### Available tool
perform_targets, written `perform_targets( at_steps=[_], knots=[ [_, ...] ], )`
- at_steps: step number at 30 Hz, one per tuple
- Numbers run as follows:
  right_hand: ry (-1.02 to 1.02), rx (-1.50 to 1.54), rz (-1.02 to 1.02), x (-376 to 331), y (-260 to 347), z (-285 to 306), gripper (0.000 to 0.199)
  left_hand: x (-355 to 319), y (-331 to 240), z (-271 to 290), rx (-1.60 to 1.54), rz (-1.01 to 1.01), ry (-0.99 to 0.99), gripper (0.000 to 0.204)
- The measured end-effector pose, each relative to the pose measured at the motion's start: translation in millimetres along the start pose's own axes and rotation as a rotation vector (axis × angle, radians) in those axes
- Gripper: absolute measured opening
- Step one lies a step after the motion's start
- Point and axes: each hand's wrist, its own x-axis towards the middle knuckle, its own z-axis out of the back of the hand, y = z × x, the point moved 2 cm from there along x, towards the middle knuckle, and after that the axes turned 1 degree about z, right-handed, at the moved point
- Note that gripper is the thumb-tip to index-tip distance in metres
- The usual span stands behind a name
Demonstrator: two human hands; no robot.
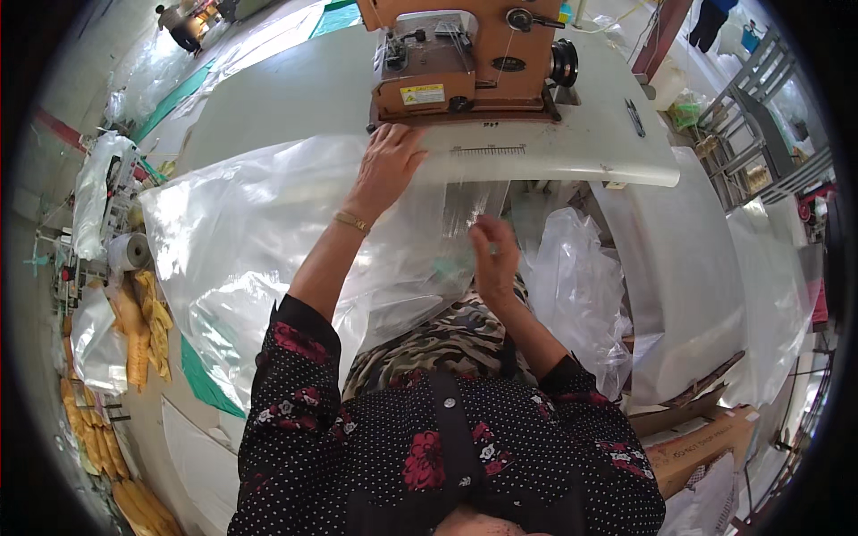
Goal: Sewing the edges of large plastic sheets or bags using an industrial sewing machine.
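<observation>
A large clear plastic sheet [259, 210] drapes over the front edge of the white sewing table [277, 94] and across my lap. My left hand [389, 170] lies on the sheet close to the base of a brown sewing machine [420, 85], fingers stretched forward and pressing down. Below the table edge, my right hand [496, 259] is closed, its thumb and fingertips pinched at the sheet's hanging right edge. The exact spot between those fingertips is hard to see. The machine's needle area is hidden from here.
Thread snips [635, 118] lie at the table's right. Crumpled clear plastic [581, 295] hangs beside my right knee, near a cardboard box [706, 451]. At left stand a plastic roll [130, 252] and yellow bundles [134, 335]. A metal rack [760, 125] is at far right; other people stand beyond.
</observation>
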Motion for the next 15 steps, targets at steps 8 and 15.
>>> perform_targets(
  at_steps=[8,15],
  knots=[
    [-0.010,0.232,-0.103,46,-39,-12,0.015,-18,23,-17,-0.536,0.253,-0.073,0.020],
    [0.041,0.356,-0.126,73,-5,-16,0.023,-1,9,45,-0.722,0.246,-0.159,0.015]
  ],
)
